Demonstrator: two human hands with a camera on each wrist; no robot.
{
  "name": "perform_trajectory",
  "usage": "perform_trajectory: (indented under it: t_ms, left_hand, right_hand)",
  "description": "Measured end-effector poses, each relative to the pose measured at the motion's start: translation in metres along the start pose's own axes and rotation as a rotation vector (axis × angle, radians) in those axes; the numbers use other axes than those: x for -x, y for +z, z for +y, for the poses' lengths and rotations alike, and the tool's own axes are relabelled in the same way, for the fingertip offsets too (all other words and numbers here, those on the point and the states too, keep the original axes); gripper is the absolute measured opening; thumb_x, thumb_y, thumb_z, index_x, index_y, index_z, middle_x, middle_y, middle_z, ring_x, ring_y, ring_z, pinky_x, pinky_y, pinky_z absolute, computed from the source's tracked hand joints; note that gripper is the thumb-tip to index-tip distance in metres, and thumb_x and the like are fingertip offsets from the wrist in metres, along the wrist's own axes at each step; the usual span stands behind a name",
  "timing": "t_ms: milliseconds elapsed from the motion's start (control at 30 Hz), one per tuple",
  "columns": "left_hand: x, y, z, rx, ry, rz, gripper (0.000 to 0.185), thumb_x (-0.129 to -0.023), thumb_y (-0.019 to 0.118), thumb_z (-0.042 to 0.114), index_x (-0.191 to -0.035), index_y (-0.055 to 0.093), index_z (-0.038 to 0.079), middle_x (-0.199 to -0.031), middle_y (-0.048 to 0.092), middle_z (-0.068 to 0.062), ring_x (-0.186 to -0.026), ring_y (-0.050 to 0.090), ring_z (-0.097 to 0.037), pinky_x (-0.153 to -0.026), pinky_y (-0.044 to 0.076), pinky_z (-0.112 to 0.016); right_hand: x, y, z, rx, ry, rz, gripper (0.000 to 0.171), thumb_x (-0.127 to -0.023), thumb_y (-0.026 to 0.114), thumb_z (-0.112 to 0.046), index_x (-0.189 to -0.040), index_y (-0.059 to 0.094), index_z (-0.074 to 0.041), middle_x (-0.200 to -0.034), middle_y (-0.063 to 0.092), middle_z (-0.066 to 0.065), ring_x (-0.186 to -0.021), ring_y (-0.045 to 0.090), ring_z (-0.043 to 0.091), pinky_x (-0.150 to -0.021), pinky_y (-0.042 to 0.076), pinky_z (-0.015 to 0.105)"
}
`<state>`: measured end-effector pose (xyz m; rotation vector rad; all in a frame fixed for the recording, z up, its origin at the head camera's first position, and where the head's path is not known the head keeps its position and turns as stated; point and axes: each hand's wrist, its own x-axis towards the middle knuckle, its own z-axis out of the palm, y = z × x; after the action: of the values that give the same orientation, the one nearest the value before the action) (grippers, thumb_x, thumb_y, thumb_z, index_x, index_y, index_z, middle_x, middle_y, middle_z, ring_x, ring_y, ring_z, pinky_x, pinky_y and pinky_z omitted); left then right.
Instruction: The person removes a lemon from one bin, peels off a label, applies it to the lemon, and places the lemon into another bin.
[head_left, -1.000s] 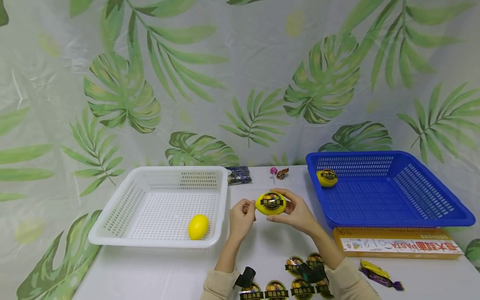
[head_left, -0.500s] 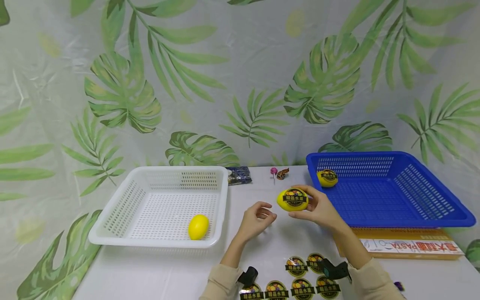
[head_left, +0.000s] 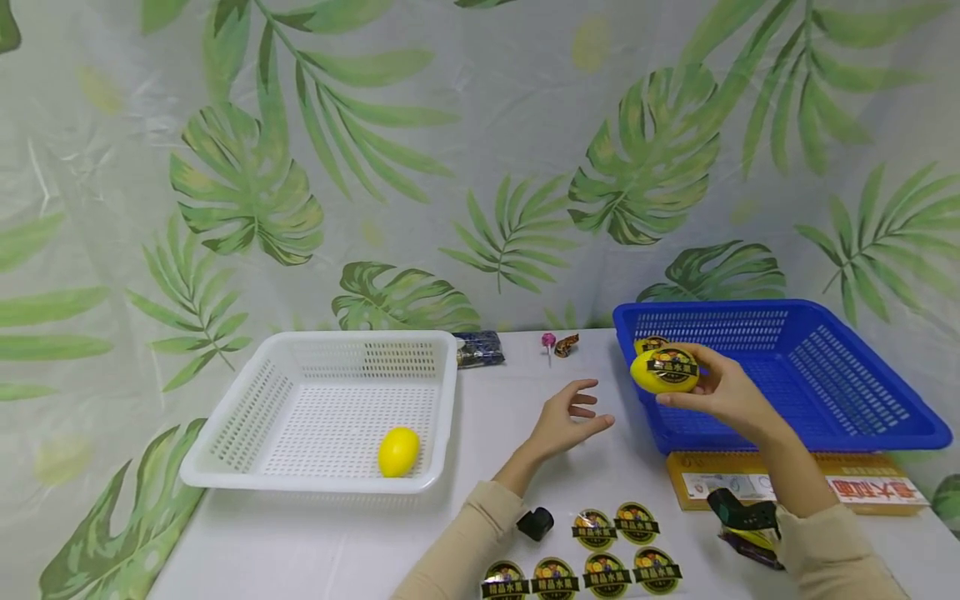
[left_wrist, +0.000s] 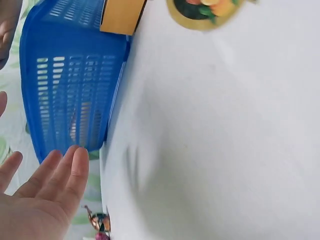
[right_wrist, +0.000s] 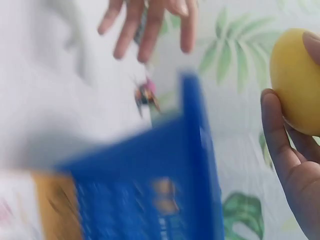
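My right hand (head_left: 726,388) grips a yellow lemon (head_left: 651,372) with a round black-and-gold label on it, up over the left wall of the blue basket (head_left: 795,445). In the right wrist view, fingers and thumb close round the lemon's bare side (right_wrist: 294,82). Partly hidden behind it, another labelled lemon (head_left: 643,342) lies inside that basket. My left hand (head_left: 564,422) holds nothing; its fingers spread loosely above the white table, left of the basket. The left wrist view has its fingers (left_wrist: 55,182) stretched out toward the basket wall.
A white basket (head_left: 300,481) at the left holds one unlabelled lemon (head_left: 398,452). A sheet of several round labels (head_left: 606,573) lies at the front. An orange pasta box (head_left: 873,492) sits by the blue basket's front. A lollipop (head_left: 549,342) and wrapped sweet (head_left: 567,345) lie at the back.
My left hand has let go of the lemon, opened its fingers and drifted right. The right hand has carried the lemon rightward from mid-table to over the blue basket's edge.
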<state>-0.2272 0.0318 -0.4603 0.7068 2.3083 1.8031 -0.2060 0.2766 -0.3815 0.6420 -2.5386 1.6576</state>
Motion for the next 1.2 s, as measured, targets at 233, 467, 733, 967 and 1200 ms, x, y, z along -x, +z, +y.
perform_trajectory:
  t_ms: [233,467,733,967,1200]
  left_hand:
    - [-0.026,0.026,-0.003,-0.015,-0.028,0.011,0.058,-0.083,0.071,0.027,-0.136,0.049,0.016,-0.121,0.060,-0.015,-0.093,0.064,-0.009,-0.073,0.050,-0.019]
    - [-0.039,0.041,0.002,-0.007,-0.057,-0.006,0.059,-0.082,0.073,0.027,-0.136,0.049,0.022,-0.120,0.061,-0.011,-0.090,0.062,-0.007,-0.070,0.050,-0.019]
    - [-0.046,0.052,0.004,0.009,-0.061,-0.021,0.059,-0.082,0.073,0.025,-0.136,0.049,0.017,-0.115,0.063,-0.009,-0.083,0.059,-0.001,-0.067,0.049,-0.017]
    - [-0.046,0.055,0.002,0.090,-0.093,-0.028,0.060,-0.082,0.072,0.021,-0.137,0.048,0.019,-0.110,0.064,-0.010,-0.082,0.060,-0.001,-0.067,0.052,-0.023]
    - [-0.045,0.059,0.000,0.149,-0.121,-0.031,0.059,-0.082,0.072,0.019,-0.137,0.048,0.021,-0.096,0.064,0.002,-0.072,0.061,-0.002,-0.063,0.056,-0.037]
  right_hand:
    - [-0.011,-0.051,0.016,0.156,0.062,0.045,0.063,-0.084,0.070,-0.006,-0.136,0.037,0.003,-0.111,0.050,-0.014,-0.086,0.060,0.001,-0.070,0.051,0.018]
    - [-0.030,-0.087,0.040,0.306,0.162,0.062,0.071,-0.084,0.072,-0.022,-0.138,0.034,0.004,-0.115,0.050,-0.001,-0.087,0.055,0.000,-0.072,0.047,0.019]
    - [-0.047,-0.105,0.061,0.278,0.299,-0.023,0.086,-0.085,0.070,-0.028,-0.145,0.019,0.006,-0.141,0.025,0.034,-0.125,0.027,0.050,-0.093,0.029,0.066]
    - [-0.054,-0.110,0.084,0.242,0.362,-0.114,0.087,-0.086,0.069,-0.022,-0.144,0.013,0.011,-0.138,0.022,0.037,-0.109,0.048,0.027,-0.092,0.043,0.052]
    - [-0.060,-0.114,0.110,0.122,0.418,-0.186,0.086,-0.086,0.068,-0.011,-0.142,0.008,0.016,-0.135,0.024,0.039,-0.086,0.052,-0.006,-0.089,0.049,0.042]
